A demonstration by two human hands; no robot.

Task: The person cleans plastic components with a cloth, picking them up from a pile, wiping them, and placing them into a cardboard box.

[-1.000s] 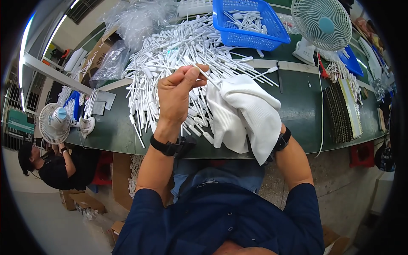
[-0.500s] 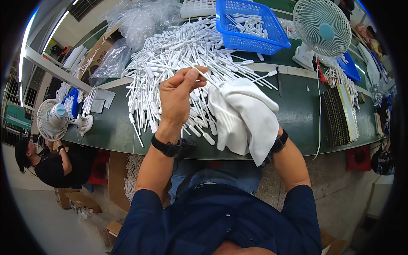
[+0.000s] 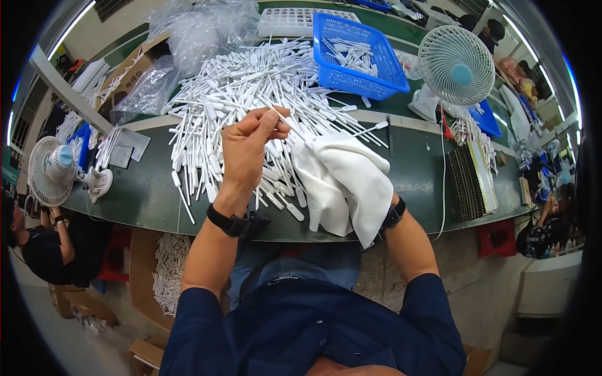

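My left hand point(image 3: 246, 147) is raised over the table, thumb and fingers pinched on a thin white plastic stick point(image 3: 298, 131). The stick slants down to the right, its lower end meeting the top of a white cloth point(image 3: 351, 178). That cloth is draped over my right hand and hangs in folds past the table's front edge. The fingers of my right hand are hidden under it; only the wrist and forearm point(image 3: 411, 241) show. Beyond both hands spreads a large heap of white plastic sticks point(image 3: 216, 84) with wider, flattened ends.
A blue basket point(image 3: 401, 74) holding more sticks stands behind the heap, beside a white fan point(image 3: 456, 66). Clear plastic bags point(image 3: 216, 37) lie at the back left. Dark strips point(image 3: 467, 182) are stacked at the right. A co-worker point(image 3: 47, 244) sits at the left beside another fan point(image 3: 51, 170).
The whole view has shifted, so the table and its things appear farther left and slightly lower. My left hand keeps its pinch on the stick, and the cloth still covers my right hand.
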